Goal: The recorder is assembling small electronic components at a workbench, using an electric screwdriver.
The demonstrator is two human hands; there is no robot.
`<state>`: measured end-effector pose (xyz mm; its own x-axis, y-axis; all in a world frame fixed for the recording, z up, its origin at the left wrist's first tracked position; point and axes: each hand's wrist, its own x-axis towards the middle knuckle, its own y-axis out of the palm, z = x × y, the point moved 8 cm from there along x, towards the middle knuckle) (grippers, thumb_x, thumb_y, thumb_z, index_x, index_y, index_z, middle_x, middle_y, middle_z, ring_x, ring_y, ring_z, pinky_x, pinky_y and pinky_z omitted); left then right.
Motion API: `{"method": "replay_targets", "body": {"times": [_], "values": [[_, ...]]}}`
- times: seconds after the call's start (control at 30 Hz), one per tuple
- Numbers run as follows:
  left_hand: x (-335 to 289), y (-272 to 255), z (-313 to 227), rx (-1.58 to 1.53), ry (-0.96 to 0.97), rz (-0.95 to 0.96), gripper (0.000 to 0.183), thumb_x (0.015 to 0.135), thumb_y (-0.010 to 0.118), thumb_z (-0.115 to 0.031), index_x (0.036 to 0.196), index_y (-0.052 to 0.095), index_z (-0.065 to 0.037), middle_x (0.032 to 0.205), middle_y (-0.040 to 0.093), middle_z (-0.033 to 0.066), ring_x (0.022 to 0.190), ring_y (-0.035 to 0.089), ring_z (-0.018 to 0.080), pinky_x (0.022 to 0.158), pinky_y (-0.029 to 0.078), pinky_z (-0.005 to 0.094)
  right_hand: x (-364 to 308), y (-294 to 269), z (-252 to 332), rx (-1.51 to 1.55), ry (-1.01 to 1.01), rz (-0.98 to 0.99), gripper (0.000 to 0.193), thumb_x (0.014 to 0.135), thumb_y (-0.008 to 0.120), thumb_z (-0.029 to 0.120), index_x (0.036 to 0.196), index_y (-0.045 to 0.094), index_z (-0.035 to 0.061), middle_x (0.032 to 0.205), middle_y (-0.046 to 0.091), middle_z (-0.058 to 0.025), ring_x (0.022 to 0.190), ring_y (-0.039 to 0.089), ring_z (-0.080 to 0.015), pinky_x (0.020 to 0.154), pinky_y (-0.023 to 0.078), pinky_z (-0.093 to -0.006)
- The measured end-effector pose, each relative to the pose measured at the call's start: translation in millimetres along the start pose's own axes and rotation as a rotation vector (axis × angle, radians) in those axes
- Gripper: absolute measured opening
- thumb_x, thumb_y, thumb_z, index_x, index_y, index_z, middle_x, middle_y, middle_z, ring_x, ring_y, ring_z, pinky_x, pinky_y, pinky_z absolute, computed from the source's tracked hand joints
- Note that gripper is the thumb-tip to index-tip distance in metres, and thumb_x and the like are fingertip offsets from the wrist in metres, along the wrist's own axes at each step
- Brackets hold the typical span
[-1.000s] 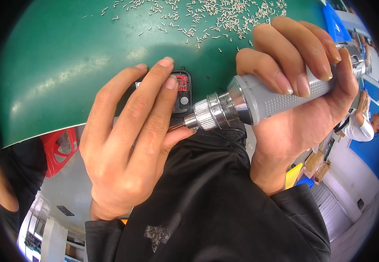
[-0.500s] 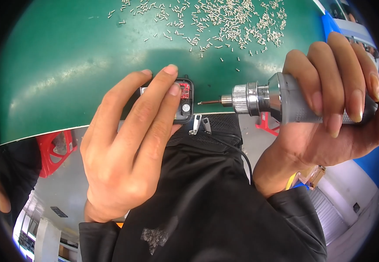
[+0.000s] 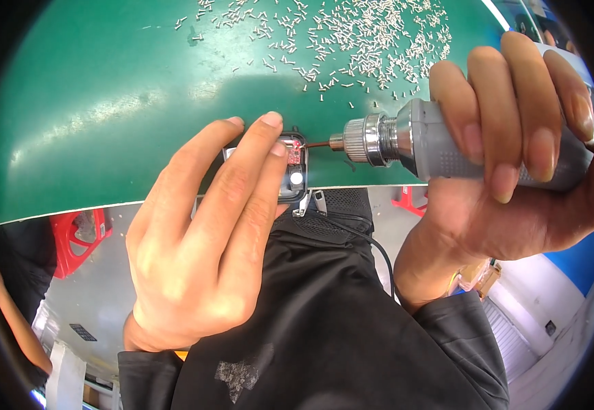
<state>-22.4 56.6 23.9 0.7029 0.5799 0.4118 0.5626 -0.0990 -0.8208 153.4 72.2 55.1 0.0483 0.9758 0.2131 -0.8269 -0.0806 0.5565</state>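
My left hand (image 3: 205,232) presses over a small black device housing (image 3: 303,157) at the table's near edge, its fingers covering the left part. Inside the housing a small red circuit board (image 3: 295,154) and a round silvery disc (image 3: 296,178) show beside my fingertips. My right hand (image 3: 509,130) is wrapped round a grey electric screwdriver (image 3: 440,140) with a ribbed metal collar. The tool lies nearly level, pointing left, and its thin bit (image 3: 317,145) reaches the upper part of the red board. Whether a screw sits at the tip is too small to tell.
Many small loose screws (image 3: 379,34) lie scattered over the far part of the green table (image 3: 105,137). A red plastic stool (image 3: 75,242) stands beyond the near edge at left. Another person's arm (image 3: 17,321) shows at the far left. A black cord (image 3: 379,249) hangs below the table edge.
The screwdriver has moved left, and its bit now meets the red board instead of standing apart from the housing. My left hand keeps its hold. The other person's arm shows more.
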Motion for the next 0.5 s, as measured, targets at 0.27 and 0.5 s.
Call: {"method": "replay_targets", "body": {"times": [0.27, 0.5], "values": [[2.5, -4.0, 6.7, -0.038, -0.006, -0.027, 0.043, 0.066, 0.074, -0.005, 0.106, 0.066, 0.01, 0.11, 0.069, 0.0182, 0.097, 0.064, 0.0361, 0.079, 0.057, 0.0401, 7.7, 1.8, -4.7, -0.029, 0.047, 0.021, 0.024, 0.087, 0.061, 0.033, 0.092, 0.055, 0.0102, 0.073, 0.053, 0.0005, 0.055, 0.047, -0.0091, 0.065, 0.038, -0.0272], [3.9, -3.5, 2.7, -0.075, 0.017, -0.072, 0.043, 0.066, 0.074, -0.003, 0.105, 0.065, 0.012, 0.109, 0.068, 0.0203, 0.094, 0.065, 0.0362, 0.077, 0.057, 0.0395, 16.7, 11.6, -7.1, -0.076, 0.102, 0.149, 0.022, 0.093, 0.053, 0.035, 0.092, 0.054, 0.0128, 0.072, 0.052, 0.0014, 0.056, 0.045, -0.0085, 0.064, 0.036, -0.0271]]}}
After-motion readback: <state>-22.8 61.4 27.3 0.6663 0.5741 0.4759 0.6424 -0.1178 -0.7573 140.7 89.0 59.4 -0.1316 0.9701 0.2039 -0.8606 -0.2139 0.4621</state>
